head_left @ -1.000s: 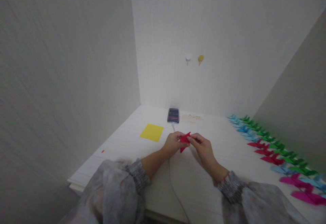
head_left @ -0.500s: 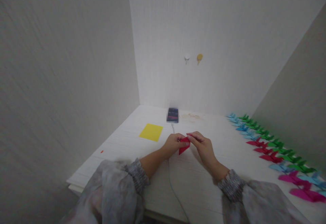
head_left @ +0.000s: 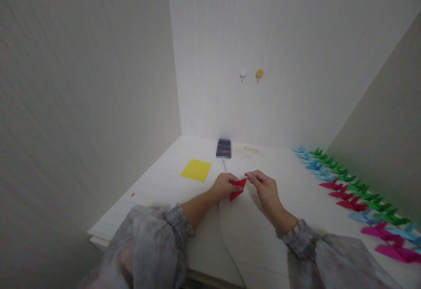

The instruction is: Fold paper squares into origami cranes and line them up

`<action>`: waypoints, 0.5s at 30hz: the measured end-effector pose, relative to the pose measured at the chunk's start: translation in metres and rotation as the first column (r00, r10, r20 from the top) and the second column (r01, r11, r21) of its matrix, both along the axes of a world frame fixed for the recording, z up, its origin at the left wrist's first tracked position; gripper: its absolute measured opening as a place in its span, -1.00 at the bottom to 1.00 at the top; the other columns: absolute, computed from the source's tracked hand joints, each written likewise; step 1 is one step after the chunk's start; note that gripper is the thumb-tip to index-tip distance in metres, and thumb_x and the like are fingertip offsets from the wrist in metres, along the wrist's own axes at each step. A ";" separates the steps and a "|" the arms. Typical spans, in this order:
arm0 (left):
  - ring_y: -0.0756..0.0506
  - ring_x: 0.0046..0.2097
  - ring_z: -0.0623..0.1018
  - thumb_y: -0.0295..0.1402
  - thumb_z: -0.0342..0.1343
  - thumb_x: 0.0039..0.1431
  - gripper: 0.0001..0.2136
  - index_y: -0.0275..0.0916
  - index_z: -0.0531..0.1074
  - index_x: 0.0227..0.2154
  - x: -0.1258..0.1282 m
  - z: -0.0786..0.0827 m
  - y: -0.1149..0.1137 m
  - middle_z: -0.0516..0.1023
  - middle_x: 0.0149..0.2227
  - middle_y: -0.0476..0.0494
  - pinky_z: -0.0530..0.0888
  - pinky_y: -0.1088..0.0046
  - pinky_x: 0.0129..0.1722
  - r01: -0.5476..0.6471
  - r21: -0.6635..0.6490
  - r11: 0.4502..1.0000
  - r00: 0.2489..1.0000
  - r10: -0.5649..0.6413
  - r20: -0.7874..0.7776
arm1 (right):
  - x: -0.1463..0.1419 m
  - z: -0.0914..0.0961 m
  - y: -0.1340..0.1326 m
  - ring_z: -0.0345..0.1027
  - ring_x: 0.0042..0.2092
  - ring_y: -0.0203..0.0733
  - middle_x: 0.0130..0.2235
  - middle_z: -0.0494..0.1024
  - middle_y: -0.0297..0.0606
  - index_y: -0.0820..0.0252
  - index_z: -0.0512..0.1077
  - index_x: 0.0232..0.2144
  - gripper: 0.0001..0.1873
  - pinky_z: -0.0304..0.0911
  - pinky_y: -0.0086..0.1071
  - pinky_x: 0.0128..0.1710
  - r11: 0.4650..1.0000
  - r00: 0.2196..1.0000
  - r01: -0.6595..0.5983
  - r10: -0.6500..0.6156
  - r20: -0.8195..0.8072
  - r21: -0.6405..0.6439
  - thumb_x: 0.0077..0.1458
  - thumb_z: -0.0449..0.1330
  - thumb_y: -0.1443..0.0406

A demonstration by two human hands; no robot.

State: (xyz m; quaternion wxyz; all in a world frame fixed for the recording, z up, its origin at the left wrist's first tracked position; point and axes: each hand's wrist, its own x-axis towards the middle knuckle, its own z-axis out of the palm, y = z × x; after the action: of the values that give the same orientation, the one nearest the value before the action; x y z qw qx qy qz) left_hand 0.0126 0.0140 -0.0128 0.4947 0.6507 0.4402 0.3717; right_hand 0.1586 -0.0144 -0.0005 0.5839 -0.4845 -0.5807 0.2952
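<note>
**Midway at the bench: red folded paper pinched in the left hand**

Now held above the middle of the bench: a red folded paper (head_left: 237, 188), a pointed shape with one tip aimed down toward the near edge. Left hand (head_left: 223, 187) closed on its left side, grip narrow, thumb and fingers pinching the paper. Right hand (head_left: 265, 188) just beside the paper's right tip, fingertips drawn together and close to it; contact too fine to tell, and whether that grip holds anything cannot be told. Both forearms in loose grey sleeves (head_left: 154, 245) resting over the near edge.

Toward the far edge, a phone (head_left: 224, 148) with a cable (head_left: 226, 245) running back to the near edge. Left of the phone, a flat yellow sheet (head_left: 196, 169). Along the right edge, a row of folded paper shapes (head_left: 353, 192) in blue, green, red and magenta.
</note>
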 end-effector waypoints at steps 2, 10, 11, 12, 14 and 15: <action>0.03 -0.55 0.35 -0.38 0.18 -0.34 -0.84 -0.34 0.43 -0.59 0.000 0.000 0.000 0.42 -0.60 -0.03 0.27 0.54 -0.55 -0.004 0.006 1.000 1.000 0.004 -0.006 | 0.000 0.001 -0.001 0.26 -0.37 -0.20 -0.49 0.44 -0.30 0.17 0.45 -0.53 -0.76 0.13 -0.35 -0.32 1.000 0.999 0.027 -0.026 -0.020 0.008 -0.10 0.14 0.12; 0.04 -0.55 0.35 -0.37 0.15 -0.29 -0.87 -0.33 0.44 -0.59 0.000 -0.003 0.001 0.41 -0.62 -0.01 0.27 0.55 -0.55 0.031 0.028 0.999 0.999 -0.031 -0.008 | -0.004 -0.001 -0.001 0.27 -0.39 -0.19 -0.48 0.45 -0.28 0.17 0.45 -0.52 -0.76 0.15 -0.36 -0.35 0.995 0.993 -0.100 0.101 0.061 -0.029 -0.14 0.16 0.12; 0.03 -0.55 0.36 -0.37 0.15 -0.29 -0.87 -0.33 0.45 -0.59 0.000 -0.002 0.001 0.42 -0.61 -0.02 0.27 0.55 -0.54 0.036 0.034 0.999 0.999 -0.035 -0.016 | -0.003 -0.002 -0.001 0.27 -0.39 -0.20 -0.49 0.45 -0.28 0.17 0.45 -0.55 -0.76 0.14 -0.36 -0.36 0.994 0.992 -0.101 0.103 0.076 -0.031 -0.13 0.15 0.12; 0.03 -0.54 0.36 -0.37 0.15 -0.29 -0.87 -0.32 0.45 -0.60 0.000 -0.002 0.001 0.42 -0.61 -0.02 0.27 0.55 -0.54 0.042 0.039 0.998 0.999 -0.041 -0.027 | -0.003 -0.002 0.000 0.26 -0.40 -0.20 -0.51 0.44 -0.29 0.17 0.46 -0.56 -0.76 0.14 -0.37 -0.36 0.995 0.991 -0.094 0.096 0.089 -0.028 -0.12 0.14 0.12; 0.02 -0.52 0.37 -0.36 0.16 -0.29 -0.87 -0.32 0.45 -0.60 0.000 0.001 0.000 0.43 -0.58 -0.03 0.28 0.54 -0.53 0.060 0.057 0.997 0.997 -0.057 -0.050 | -0.002 -0.002 0.000 0.25 -0.42 -0.22 -0.53 0.42 -0.30 0.16 0.45 -0.59 -0.76 0.12 -0.38 -0.38 0.997 0.992 -0.073 0.075 0.106 -0.021 -0.10 0.13 0.13; 0.01 -0.51 0.38 -0.36 0.16 -0.29 -0.86 -0.32 0.45 -0.59 0.000 0.002 0.000 0.43 -0.58 -0.03 0.29 0.53 -0.52 0.065 0.066 0.996 0.996 -0.061 -0.061 | -0.001 -0.001 -0.001 0.24 -0.43 -0.23 -0.54 0.41 -0.31 0.16 0.45 -0.60 -0.76 0.11 -0.38 -0.39 0.998 0.992 -0.060 0.062 0.108 -0.019 -0.11 0.13 0.14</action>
State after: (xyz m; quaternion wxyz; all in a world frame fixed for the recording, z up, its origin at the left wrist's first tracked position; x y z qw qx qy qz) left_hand 0.0127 0.0136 -0.0106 0.4706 0.6915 0.4209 0.3511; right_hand 0.1571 -0.0152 -0.0018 0.5383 -0.4863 -0.6239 0.2907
